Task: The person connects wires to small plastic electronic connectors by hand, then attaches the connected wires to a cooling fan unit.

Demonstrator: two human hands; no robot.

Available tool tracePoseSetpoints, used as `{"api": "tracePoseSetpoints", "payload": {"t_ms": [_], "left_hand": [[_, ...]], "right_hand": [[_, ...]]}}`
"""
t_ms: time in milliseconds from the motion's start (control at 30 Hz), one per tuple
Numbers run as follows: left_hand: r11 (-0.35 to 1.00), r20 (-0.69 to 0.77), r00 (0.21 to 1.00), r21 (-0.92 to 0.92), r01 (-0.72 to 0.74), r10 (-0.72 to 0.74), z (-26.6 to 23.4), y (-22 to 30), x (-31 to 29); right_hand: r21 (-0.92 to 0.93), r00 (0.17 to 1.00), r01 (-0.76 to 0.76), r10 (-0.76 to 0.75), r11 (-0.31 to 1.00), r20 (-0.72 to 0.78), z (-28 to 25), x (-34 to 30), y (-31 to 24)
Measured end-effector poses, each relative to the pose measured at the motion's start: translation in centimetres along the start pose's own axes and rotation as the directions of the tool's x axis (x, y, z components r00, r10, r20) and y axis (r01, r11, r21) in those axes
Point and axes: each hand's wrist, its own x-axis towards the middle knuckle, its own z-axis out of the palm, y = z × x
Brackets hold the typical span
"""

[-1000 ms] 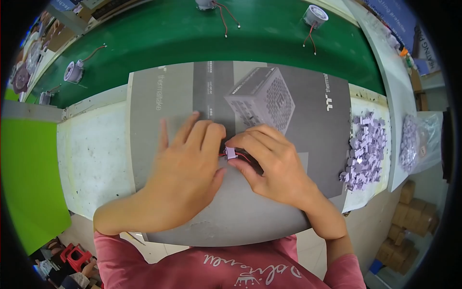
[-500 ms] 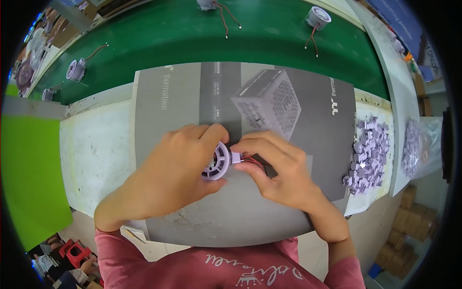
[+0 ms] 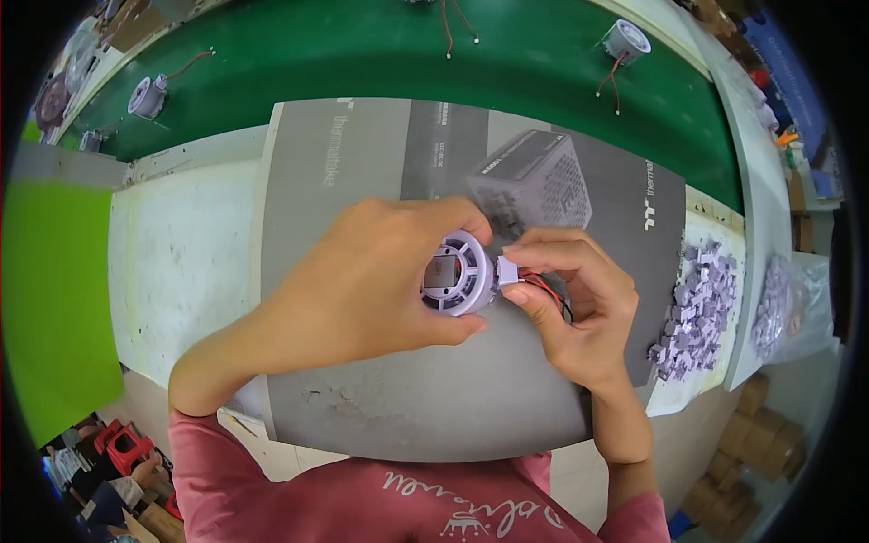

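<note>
My left hand point(image 3: 367, 276) is wrapped round a round lilac plastic housing point(image 3: 482, 271) with a spoked, ring-shaped face and a grey square at its centre. From the housing's right side sticks out a small lilac plastic piece point(image 3: 508, 271), pinched between the thumb and fingertips of my right hand point(image 3: 593, 312). Red and black wires point(image 3: 541, 284) run from this piece into my right palm, where their ends are hidden. Both hands are over a grey printed cardboard sheet point(image 3: 389, 403). My left palm covers the housing's left part.
Loose small lilac parts point(image 3: 697, 312) lie heaped right of the cardboard, beside a clear plastic bag point(image 3: 797, 303). Beyond runs a green conveyor belt point(image 3: 362, 68) carrying several round units with wires, one a lilac unit point(image 3: 627, 41). A bright green panel point(image 3: 63, 299) stands at left.
Both hands have moved to the right and slightly away with the housing and the small piece. More of the housing's spoked face shows. The camera view has shifted a little.
</note>
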Motion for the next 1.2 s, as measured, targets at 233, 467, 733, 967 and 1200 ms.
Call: {"api": "tracePoseSetpoints", "payload": {"t_ms": [233, 467, 733, 967, 1200], "left_hand": [[0.994, -0.017, 0.999, -0.101, -0.041, 0.04, 0.3, -1.4, 1.3], [0.984, 0.021, 0.997, -0.163, -0.065, 0.07, 0.5, -2.3, 1.6], [0.981, -0.013, 0.993, -0.153, -0.121, 0.12, 0.8, -2.5, 1.7], [0.976, -0.024, 0.988, -0.152, -0.155, 0.153, 0.9, -3.0, 1.7], [0.97, -0.033, 0.981, -0.146, -0.192, 0.189, 1.1, -3.4, 1.7]], "right_hand": [[-0.181, 0.999, 0.041, -0.038, 0.983, 0.022, -0.4, 0.2, -0.3], [-0.107, 0.999, 0.054, -0.054, 0.993, 0.002, -0.4, 0.1, 0.7], [-0.112, 0.993, 0.114, -0.114, 0.987, 0.007, -0.5, 0.0, 1.1], [-0.137, 0.984, 0.171, -0.164, 0.976, 0.064, -0.6, 0.0, 1.2], [-0.156, 0.981, 0.184, -0.172, 0.971, 0.085, -0.2, -0.1, 1.0]]}}
